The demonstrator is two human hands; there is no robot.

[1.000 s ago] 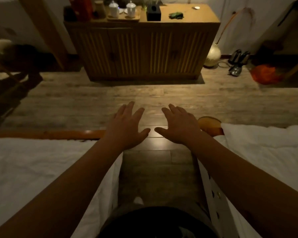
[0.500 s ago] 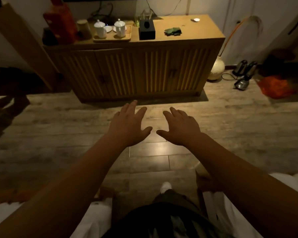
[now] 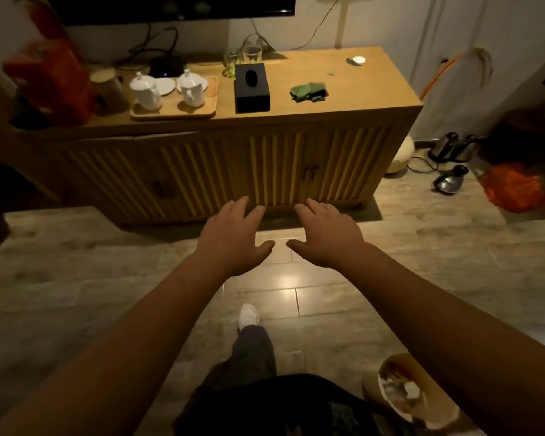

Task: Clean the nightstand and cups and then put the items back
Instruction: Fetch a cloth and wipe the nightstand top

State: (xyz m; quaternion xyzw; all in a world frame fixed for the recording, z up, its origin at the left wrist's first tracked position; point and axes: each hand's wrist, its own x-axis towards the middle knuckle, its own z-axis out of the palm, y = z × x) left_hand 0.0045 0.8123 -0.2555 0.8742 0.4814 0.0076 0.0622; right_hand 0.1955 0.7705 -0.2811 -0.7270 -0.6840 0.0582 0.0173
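Nightstand [image 3: 296, 99] stands beyond my hands; two lidded cups [image 3: 145, 89] sit on a tray [image 3: 173, 113] ahead-left, then a black tissue box [image 3: 252, 88] and a green cloth [image 3: 309, 92]. Left hand [image 3: 230, 240] and right hand [image 3: 328, 237] hover empty, fingers spread.

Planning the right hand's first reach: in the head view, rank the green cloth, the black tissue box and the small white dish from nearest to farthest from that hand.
1. Green cloth, cabinet top, straight beyond the right hand.
2. Black tissue box, left of the cloth.
3. Small white dish, back right corner.
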